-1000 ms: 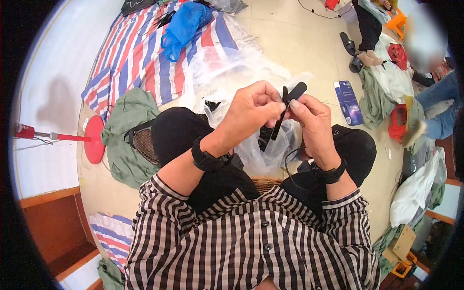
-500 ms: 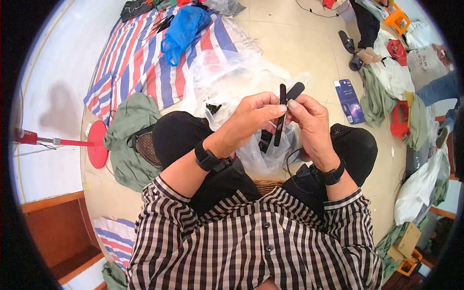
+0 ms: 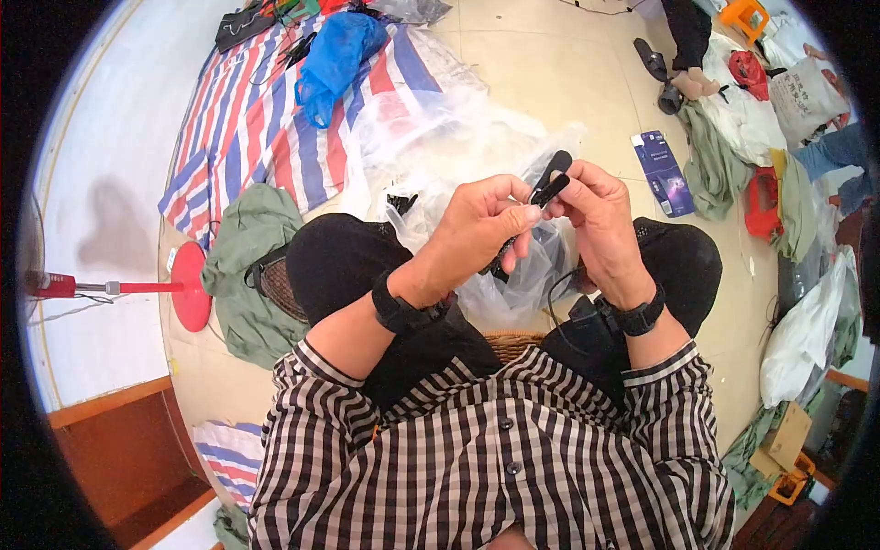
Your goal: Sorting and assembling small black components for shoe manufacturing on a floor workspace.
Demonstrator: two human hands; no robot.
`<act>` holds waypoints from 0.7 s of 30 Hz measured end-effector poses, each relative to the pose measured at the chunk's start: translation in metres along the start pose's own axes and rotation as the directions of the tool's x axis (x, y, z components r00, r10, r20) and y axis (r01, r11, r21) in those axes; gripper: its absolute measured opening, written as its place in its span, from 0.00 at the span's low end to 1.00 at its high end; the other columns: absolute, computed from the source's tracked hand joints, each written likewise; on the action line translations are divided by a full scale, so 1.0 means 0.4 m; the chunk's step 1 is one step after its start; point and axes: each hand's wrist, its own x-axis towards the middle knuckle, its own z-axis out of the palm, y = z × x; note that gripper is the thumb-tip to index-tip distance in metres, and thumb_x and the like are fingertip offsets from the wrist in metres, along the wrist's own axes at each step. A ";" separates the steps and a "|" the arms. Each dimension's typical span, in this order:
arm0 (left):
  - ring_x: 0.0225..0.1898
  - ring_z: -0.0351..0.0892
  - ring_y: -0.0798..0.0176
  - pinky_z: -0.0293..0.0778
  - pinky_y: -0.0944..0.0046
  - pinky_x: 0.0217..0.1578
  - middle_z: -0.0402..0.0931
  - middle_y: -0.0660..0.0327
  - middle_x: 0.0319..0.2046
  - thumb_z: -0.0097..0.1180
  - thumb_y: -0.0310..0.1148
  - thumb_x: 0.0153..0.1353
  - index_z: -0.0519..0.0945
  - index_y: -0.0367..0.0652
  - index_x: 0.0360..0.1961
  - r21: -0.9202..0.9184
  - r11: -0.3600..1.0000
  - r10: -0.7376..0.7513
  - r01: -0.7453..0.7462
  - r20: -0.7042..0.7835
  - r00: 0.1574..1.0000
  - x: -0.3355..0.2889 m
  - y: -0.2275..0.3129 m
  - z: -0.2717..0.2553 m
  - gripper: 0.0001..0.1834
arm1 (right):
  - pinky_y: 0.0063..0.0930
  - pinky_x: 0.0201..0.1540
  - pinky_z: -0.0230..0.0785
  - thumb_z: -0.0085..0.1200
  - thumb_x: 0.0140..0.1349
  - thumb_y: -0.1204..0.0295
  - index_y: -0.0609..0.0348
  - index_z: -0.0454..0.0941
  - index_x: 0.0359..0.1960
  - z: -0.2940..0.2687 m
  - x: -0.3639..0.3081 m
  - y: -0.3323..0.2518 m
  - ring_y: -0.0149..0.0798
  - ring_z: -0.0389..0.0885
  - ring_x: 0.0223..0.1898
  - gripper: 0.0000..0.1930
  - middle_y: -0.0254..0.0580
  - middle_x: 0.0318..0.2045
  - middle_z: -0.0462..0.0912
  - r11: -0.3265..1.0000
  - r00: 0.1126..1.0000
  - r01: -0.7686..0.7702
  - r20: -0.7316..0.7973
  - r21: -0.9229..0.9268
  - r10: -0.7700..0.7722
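I sit with both hands raised over my lap. My left hand (image 3: 477, 227) and my right hand (image 3: 600, 213) pinch the same small black flat pieces (image 3: 548, 178), two narrow strips with rounded ends that stick up between my fingertips. A thin black cord (image 3: 555, 298) hangs below my right hand. Under my hands lies a clear plastic bag (image 3: 513, 275) on my knees, with several more small black parts inside. Each wrist carries a black band.
A striped red, white and blue tarp (image 3: 257, 119) with a blue bag (image 3: 335, 55) lies ahead on the left. A red fan base (image 3: 191, 284) and green cloth (image 3: 247, 257) are left. A blue box (image 3: 662, 170), clothes and another person's legs (image 3: 683, 37) are right.
The black pieces have tilted and come lower between my fingertips, with the two ends closer together. Both hands stayed over my lap.
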 end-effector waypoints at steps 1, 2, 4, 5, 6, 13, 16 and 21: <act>0.13 0.67 0.74 0.63 0.76 0.15 0.72 0.63 0.16 0.49 0.30 0.60 0.72 0.38 0.32 0.006 1.000 0.017 -0.016 -0.042 0.999 -0.005 0.001 0.003 0.06 | 0.18 0.29 0.66 0.49 0.59 0.73 0.62 0.75 0.29 0.004 0.005 -0.004 0.25 0.71 0.23 0.05 0.33 0.21 0.74 1.000 1.000 0.001 0.008 0.004 -0.001; 0.13 0.67 0.74 0.63 0.76 0.15 0.72 0.63 0.16 0.49 0.30 0.60 0.72 0.38 0.32 0.010 1.000 0.020 -0.019 -0.050 0.999 -0.006 -0.004 0.002 0.06 | 0.18 0.30 0.65 0.49 0.59 0.74 0.63 0.75 0.31 0.011 0.009 -0.015 0.25 0.71 0.23 0.05 0.33 0.22 0.74 1.000 0.998 -0.030 -0.049 -0.001 0.030; 0.13 0.67 0.74 0.63 0.76 0.15 0.72 0.63 0.16 0.48 0.29 0.60 0.72 0.38 0.33 -0.037 0.998 0.042 -0.046 -0.105 0.994 -0.003 -0.021 -0.002 0.05 | 0.18 0.30 0.65 0.49 0.59 0.74 0.64 0.75 0.32 0.012 0.014 -0.020 0.24 0.70 0.23 0.06 0.33 0.22 0.74 0.998 0.994 -0.055 -0.098 -0.003 0.055; 0.13 0.67 0.74 0.63 0.76 0.15 0.72 0.63 0.16 0.48 0.29 0.60 0.72 0.38 0.33 -0.032 0.998 0.047 -0.051 -0.110 0.993 -0.001 -0.023 -0.005 0.05 | 0.18 0.30 0.65 0.49 0.59 0.74 0.64 0.75 0.33 0.001 0.013 -0.017 0.25 0.71 0.24 0.06 0.33 0.23 0.75 0.999 0.988 -0.001 -0.152 -0.038 -0.005; 0.14 0.68 0.74 0.64 0.76 0.16 0.72 0.63 0.16 0.47 0.29 0.61 0.71 0.38 0.35 -0.023 0.997 0.070 -0.073 -0.115 0.991 0.000 -0.024 -0.009 0.06 | 0.17 0.31 0.65 0.49 0.59 0.73 0.64 0.75 0.35 -0.002 0.013 -0.015 0.25 0.71 0.25 0.07 0.33 0.24 0.75 0.996 0.977 0.052 -0.202 -0.074 -0.066; 0.17 0.70 0.72 0.67 0.74 0.19 0.74 0.60 0.19 0.47 0.27 0.61 0.70 0.35 0.35 0.149 0.974 0.198 -0.173 -0.175 0.964 0.013 -0.029 0.000 0.05 | 0.17 0.31 0.65 0.51 0.59 0.73 0.64 0.75 0.38 0.029 0.002 -0.009 0.25 0.71 0.26 0.08 0.34 0.26 0.75 0.999 0.997 0.044 -0.067 0.027 -0.042; 0.18 0.72 0.72 0.68 0.74 0.19 0.74 0.60 0.19 0.46 0.26 0.61 0.70 0.35 0.35 0.226 0.948 0.270 -0.222 -0.212 0.939 0.017 -0.024 0.006 0.05 | 0.18 0.31 0.65 0.51 0.59 0.73 0.64 0.75 0.38 0.048 0.001 -0.015 0.25 0.72 0.26 0.08 0.34 0.26 0.76 0.999 0.996 0.049 -0.079 0.004 -0.049; 0.18 0.72 0.71 0.70 0.73 0.19 0.74 0.59 0.20 0.46 0.24 0.61 0.70 0.34 0.34 0.189 0.950 0.289 -0.248 -0.242 0.926 0.025 -0.016 0.025 0.04 | 0.18 0.32 0.65 0.51 0.60 0.72 0.64 0.74 0.35 0.049 0.002 -0.006 0.26 0.71 0.26 0.07 0.34 0.24 0.75 0.997 0.996 0.061 -0.074 0.056 -0.057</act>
